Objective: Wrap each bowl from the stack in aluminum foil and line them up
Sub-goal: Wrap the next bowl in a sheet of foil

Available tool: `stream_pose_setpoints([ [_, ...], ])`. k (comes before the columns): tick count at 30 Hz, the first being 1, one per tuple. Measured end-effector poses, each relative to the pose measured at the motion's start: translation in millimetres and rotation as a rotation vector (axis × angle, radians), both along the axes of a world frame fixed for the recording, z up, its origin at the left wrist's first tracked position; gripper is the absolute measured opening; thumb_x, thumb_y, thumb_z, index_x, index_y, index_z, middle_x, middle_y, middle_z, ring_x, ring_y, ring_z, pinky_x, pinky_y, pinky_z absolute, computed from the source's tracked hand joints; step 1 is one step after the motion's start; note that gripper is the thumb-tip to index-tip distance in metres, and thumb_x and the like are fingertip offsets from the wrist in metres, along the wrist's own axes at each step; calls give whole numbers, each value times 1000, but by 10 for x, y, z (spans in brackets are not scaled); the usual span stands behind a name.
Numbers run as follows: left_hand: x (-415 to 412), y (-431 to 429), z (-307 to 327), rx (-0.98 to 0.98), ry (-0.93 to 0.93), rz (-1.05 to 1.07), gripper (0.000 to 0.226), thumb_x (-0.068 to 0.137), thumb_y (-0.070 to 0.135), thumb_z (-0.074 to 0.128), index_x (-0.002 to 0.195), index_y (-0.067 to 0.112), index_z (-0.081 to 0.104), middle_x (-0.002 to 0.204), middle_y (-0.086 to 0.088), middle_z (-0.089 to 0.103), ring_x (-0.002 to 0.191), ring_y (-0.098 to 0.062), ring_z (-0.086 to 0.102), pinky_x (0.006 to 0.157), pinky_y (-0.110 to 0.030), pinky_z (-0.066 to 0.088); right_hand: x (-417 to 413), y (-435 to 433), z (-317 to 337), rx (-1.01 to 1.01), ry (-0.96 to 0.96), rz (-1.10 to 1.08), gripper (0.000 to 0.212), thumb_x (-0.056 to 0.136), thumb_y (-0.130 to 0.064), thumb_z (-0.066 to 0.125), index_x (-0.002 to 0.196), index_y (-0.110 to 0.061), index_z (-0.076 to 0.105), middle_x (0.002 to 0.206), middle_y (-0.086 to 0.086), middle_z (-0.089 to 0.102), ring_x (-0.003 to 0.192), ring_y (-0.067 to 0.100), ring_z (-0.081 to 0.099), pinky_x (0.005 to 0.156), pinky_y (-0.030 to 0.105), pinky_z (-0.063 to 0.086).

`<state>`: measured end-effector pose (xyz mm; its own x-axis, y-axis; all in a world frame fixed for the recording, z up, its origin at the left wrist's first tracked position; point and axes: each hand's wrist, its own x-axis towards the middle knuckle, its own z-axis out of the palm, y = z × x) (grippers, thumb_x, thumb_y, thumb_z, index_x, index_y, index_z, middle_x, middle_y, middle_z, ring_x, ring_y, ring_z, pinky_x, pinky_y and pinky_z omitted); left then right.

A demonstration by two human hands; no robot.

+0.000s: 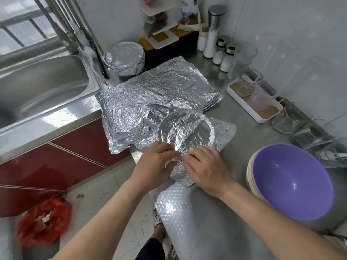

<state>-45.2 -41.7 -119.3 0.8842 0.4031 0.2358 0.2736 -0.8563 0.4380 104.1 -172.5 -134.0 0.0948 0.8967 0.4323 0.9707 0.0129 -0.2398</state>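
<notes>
Pressing foil [185, 132], 2 hands [180, 164]; labels seemingly unreadable.

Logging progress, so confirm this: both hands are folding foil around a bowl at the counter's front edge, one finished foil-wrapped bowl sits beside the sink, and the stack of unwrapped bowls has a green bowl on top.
One detail is wrong. The head view shows the top bowl of the unwrapped stack is purple, not green. The rest stands: the left hand and right hand fold foil around the bowl being wrapped, and the finished foil-wrapped bowl sits beside the steel sink.

No legible text, label, brand or number anywhere; pouch [189, 14] print blurred.
</notes>
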Motion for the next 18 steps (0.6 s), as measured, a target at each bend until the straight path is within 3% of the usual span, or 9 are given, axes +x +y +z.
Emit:
stream_pose_setpoints([
  [4, 66, -60, 0, 1, 0, -20, 23, 88, 35, 61, 91, 19, 77, 88, 4, 66, 84, -19, 56, 71, -32, 49, 68, -18, 0, -2, 64, -31, 20, 95, -28, 53, 89, -16, 69, 89, -2, 62, 81, 21, 57, 76, 37, 42],
  [7, 110, -116, -7, 49, -17, -18, 29, 90, 34, 55, 87, 16, 77, 81, 3, 64, 78, -19, 55, 64, -33, 49, 101, -35, -20, -14, 55, -3, 19, 92, -29, 56, 86, -17, 68, 88, -3, 62, 81, 20, 56, 78, 38, 42],
  [11, 158, -286, -9, 124, 13, -30, 27, 89, 31, 53, 79, 15, 73, 74, 3, 60, 69, -18, 53, 56, -32, 47, 185, -98, -27, -1, -10, 22, 3, 85, -15, 66, 82, -16, 67, 86, -2, 62, 80, 22, 58, 82, 37, 40],
  [18, 194, -397, -4, 117, 34, -31, 26, 82, 29, 53, 73, 14, 72, 71, 2, 57, 65, -18, 50, 50, -32, 46, 257, -147, 8, -57, -96, 87, 10, 80, -5, 69, 83, -14, 65, 84, 1, 59, 78, 24, 55, 76, 37, 40],
])
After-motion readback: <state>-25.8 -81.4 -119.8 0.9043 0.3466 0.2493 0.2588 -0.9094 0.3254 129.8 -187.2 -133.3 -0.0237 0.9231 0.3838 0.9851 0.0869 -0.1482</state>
